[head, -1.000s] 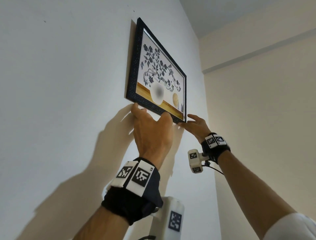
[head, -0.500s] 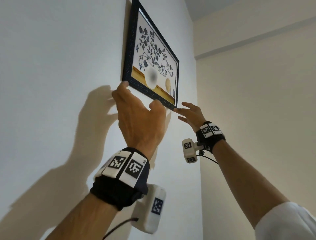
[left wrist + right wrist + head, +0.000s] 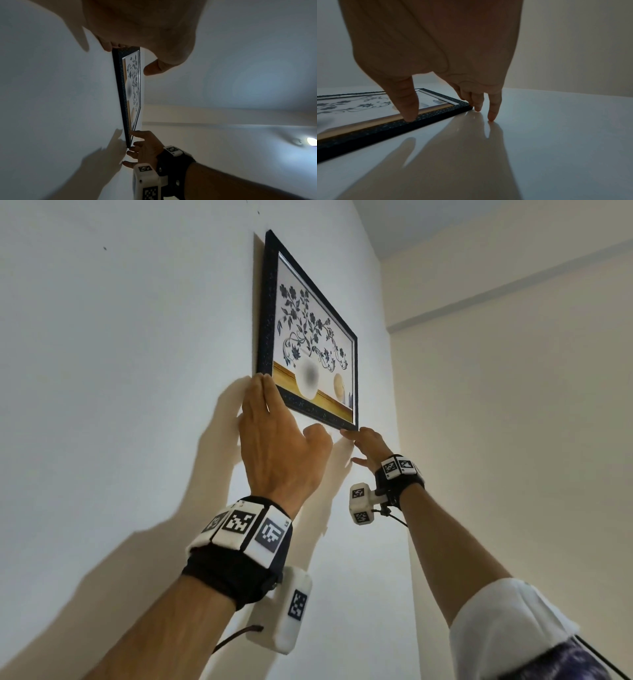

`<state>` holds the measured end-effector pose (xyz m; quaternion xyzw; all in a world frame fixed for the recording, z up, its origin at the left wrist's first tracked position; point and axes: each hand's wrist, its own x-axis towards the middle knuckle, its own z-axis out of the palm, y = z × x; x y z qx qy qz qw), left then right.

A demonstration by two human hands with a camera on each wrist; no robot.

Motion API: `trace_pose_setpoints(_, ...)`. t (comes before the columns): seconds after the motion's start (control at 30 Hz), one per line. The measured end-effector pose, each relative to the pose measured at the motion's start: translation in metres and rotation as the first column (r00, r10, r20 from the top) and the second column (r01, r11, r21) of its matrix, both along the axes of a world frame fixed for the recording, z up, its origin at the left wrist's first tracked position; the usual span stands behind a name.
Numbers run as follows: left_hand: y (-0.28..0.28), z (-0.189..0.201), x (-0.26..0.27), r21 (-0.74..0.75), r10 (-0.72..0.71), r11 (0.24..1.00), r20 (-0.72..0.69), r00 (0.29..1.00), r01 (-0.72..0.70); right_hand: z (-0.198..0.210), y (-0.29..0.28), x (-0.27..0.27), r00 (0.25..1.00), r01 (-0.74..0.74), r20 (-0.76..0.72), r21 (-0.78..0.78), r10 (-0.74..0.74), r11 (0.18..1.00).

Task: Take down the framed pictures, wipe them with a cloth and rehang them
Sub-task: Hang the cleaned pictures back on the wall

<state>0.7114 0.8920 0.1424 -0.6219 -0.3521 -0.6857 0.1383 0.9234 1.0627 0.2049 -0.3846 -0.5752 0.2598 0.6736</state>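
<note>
Left hand [image 3: 274, 440]: fingers extended flat up the near lower corner of the framed picture [image 3: 308, 337], thumb spread clear below the bottom rail; no grasp. Right hand [image 3: 368, 445]: fingers straight, thumb tip on the bottom rail face, remaining tips at the far lower corner and on the wall [image 3: 120, 371]; no grasp either. The picture sits high on the wall. Judgement: whether levelling or lifting off, both hands should move evenly, keeping the frame flat to the wall so its hidden hanger seats or clears cleanly.
</note>
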Motion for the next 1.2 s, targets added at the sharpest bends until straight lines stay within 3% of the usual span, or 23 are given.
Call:
trace_pose_setpoints(0.2, 0.006, -0.007, 0.001, 0.019, -0.004, 1.000, -0.006, 1.000, 0.004, -0.003, 0.011, 0.002, 1.000, 0.008, 0.026, 0.051, -0.010, 0.999)
trace_pose_setpoints(0.9, 0.011, -0.006, 0.010, 0.097, -0.075, 0.993, 0.081, 0.994, 0.067, -0.007, 0.016, 0.019, 0.995, -0.014, -0.098, 0.108, 0.024, 0.994)
trace_pose_setpoints(1.2, -0.003, -0.020, 0.018, 0.149, -0.152, 0.980, 0.133, 0.979, 0.132, -0.027, -0.002, 0.026, 0.991, -0.049, -0.117, 0.152, 0.067, 0.987)
